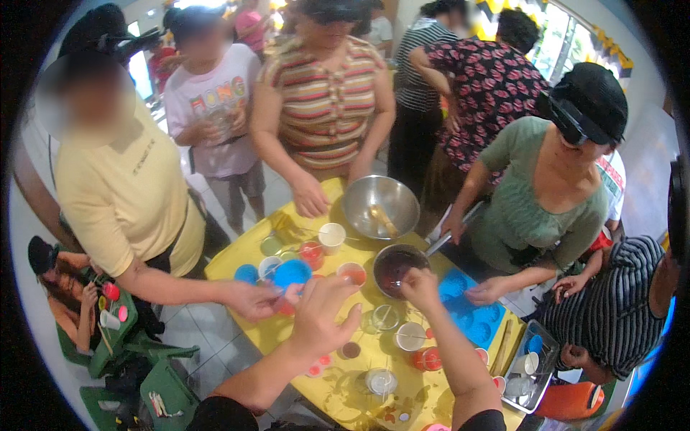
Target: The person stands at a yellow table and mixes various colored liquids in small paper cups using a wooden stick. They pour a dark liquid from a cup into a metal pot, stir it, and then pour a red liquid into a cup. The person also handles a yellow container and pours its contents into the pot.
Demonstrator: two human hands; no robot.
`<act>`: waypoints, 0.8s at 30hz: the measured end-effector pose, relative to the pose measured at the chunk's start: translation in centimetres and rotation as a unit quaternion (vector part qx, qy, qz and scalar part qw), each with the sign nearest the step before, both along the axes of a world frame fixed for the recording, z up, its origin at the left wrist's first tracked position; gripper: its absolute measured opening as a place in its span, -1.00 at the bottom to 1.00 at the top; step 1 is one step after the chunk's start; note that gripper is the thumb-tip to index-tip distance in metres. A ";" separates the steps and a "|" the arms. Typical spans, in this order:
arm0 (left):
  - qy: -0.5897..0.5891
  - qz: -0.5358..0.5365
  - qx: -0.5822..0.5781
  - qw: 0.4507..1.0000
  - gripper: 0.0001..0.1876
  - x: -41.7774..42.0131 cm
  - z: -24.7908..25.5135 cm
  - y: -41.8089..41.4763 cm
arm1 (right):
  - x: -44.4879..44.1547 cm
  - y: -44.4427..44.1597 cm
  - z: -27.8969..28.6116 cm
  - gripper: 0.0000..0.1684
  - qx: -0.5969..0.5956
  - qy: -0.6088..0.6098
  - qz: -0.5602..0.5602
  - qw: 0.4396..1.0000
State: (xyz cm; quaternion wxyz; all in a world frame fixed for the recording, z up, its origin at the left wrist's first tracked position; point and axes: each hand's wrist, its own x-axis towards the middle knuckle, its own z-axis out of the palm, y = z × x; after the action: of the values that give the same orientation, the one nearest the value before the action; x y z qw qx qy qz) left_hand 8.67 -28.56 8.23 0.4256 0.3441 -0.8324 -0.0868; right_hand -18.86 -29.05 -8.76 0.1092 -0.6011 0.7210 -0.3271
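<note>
My left hand (326,315) is raised over the yellow-covered table, fingers spread, beside a blue silicone mold (292,273) and a paper cup with orange-pink contents (351,273). Whether its thumb or fingertips touch anything is blurred. My right hand (420,288) is at the near rim of a saucepan (389,264) with dark contents, its fingers bent together; what they pinch cannot be made out. A person in green holds the pan's handle (439,243). Below my hands are a glass jar (385,317), a white cup with a stick (410,336) and a red jar (427,359).
A steel bowl (380,207) with a wooden-handled tool lies beyond the pan. A blue mold tray (471,310) and a metal tray (525,372) are at the right. A co-worker's hand (259,301) reaches in from the left, close to my left hand. People surround the table.
</note>
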 end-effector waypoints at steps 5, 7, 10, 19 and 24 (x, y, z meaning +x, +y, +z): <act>0.027 -0.001 -0.001 1.000 -0.72 3.8 -0.9 0.3 | -1.4 -0.7 -0.3 -0.92 -0.062 0.123 -0.094 0.986; 0.012 0.007 0.006 1.000 -0.72 4.2 -1.2 0.2 | -1.2 -1.5 -0.9 -0.94 -0.101 0.093 -0.095 0.986; 0.014 0.016 0.005 1.000 -0.70 4.9 -2.3 0.1 | 0.0 -2.6 -1.5 -0.92 -0.069 -0.010 -0.056 0.996; 0.007 -0.003 -0.010 1.000 -0.69 6.3 -0.8 0.7 | -1.2 -1.3 0.4 -0.90 -0.048 0.036 -0.089 0.994; 0.050 -0.019 0.042 0.998 -0.75 8.5 -2.4 1.1 | 1.4 -1.6 1.4 -0.85 0.006 0.006 -0.027 1.000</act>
State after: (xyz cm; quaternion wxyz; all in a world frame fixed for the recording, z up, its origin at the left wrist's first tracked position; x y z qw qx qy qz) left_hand 17.13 -27.48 5.78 0.4502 0.3409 -0.8121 -0.1470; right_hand -17.42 -30.64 -7.41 0.0993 -0.5827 0.7395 -0.3221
